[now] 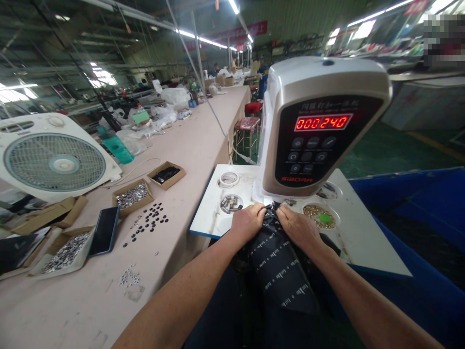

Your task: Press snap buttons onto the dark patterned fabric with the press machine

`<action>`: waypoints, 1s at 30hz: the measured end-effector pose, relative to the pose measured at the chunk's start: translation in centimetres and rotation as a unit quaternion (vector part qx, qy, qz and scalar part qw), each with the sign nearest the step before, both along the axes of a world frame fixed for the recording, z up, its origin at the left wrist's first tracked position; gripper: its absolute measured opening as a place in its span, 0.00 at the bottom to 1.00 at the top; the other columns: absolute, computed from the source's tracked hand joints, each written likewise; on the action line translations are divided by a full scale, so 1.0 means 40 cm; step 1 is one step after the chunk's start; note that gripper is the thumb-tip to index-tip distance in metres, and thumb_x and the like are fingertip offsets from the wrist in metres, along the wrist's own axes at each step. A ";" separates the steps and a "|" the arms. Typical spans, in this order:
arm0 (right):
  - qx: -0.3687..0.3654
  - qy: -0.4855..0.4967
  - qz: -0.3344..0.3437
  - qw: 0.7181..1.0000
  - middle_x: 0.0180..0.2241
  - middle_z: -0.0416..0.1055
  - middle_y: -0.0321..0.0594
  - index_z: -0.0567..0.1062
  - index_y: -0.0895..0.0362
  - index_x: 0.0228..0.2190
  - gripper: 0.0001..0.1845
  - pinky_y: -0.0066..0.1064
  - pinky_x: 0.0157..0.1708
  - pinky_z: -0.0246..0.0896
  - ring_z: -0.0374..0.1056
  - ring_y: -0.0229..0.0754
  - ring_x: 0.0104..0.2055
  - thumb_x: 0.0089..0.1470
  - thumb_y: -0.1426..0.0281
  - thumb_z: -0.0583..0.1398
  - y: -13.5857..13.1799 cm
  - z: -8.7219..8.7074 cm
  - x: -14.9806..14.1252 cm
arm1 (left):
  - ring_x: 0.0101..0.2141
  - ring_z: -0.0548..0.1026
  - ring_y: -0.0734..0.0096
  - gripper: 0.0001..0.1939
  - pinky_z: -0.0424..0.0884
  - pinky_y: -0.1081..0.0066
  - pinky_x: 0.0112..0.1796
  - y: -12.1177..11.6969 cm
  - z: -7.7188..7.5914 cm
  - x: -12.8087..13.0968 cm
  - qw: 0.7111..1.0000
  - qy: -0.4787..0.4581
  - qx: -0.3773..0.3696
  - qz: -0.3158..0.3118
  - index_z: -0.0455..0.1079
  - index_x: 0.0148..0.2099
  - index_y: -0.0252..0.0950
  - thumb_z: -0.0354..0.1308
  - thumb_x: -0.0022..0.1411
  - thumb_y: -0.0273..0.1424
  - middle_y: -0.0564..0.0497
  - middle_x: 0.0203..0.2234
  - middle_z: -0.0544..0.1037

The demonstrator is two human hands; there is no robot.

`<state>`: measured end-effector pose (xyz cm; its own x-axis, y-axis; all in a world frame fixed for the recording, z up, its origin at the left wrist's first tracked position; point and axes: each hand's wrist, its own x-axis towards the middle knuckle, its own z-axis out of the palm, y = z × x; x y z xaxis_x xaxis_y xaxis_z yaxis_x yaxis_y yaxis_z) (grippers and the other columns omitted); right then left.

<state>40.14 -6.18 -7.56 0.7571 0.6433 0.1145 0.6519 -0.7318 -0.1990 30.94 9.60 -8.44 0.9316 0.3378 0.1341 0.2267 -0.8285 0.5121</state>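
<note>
Both my hands pinch a black fabric piece (279,271) printed with small white lettering. My left hand (247,223) grips its upper left edge. My right hand (298,227) grips the upper right edge. The fabric's top sits right under the head of a white and silver press machine (319,116), whose red display reads 000240. The fabric hangs down over my lap. The machine stands on a white worktop (366,242) with round cups holding small metal parts (318,216).
A long beige table (189,150) runs along the left with cardboard boxes of silver eyelets (132,196), loose black buttons (150,220), a phone (104,230) and a white fan (54,160). A blue bin (428,213) lies to the right. Red stools (247,128) stand behind.
</note>
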 end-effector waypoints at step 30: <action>0.073 0.068 -0.029 0.995 0.46 0.81 0.45 0.75 0.50 0.57 0.23 0.38 0.44 0.67 0.77 0.54 0.46 0.69 0.61 0.48 -0.003 -0.010 0.002 | 0.46 0.78 0.62 0.15 0.68 0.69 0.44 -0.004 0.002 -0.004 0.999 -0.023 -0.043 0.007 0.74 0.53 0.45 0.50 0.72 0.40 0.50 0.45 0.81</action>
